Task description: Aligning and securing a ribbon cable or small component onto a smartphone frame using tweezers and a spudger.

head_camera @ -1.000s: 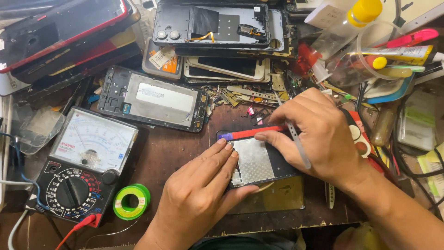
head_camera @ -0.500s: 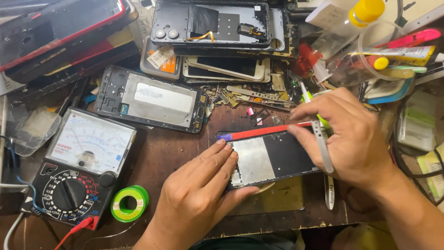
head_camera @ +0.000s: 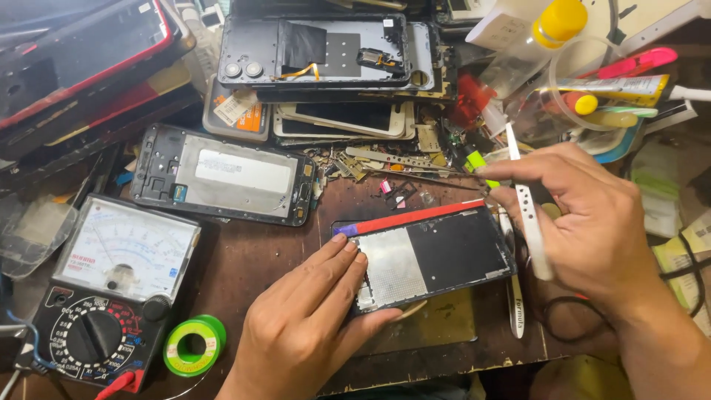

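Note:
An opened phone frame (head_camera: 437, 255) with a red strip along its far edge lies flat on the brown workbench (head_camera: 252, 259). My left hand (head_camera: 311, 322) rests on its left end, fingers flat, pinning it down. My right hand (head_camera: 585, 215) hovers just past the frame's right end, pinching white tweezers (head_camera: 527, 215) with the tips pointing away from me. A second pair of tweezers (head_camera: 516, 307) lies on the bench below that hand.
A multimeter (head_camera: 111, 289) and a green solder spool (head_camera: 194, 344) sit at the left. Another gutted phone frame (head_camera: 222, 181) lies behind, with stacked phone shells (head_camera: 326, 67) further back. Tubes, a yellow-capped bottle (head_camera: 544, 33) and small screws crowd the back right.
My right hand has lifted off the phone frame and moved to the right, carrying the white tweezers. The frame's dark right half is now uncovered. My left hand has stayed put.

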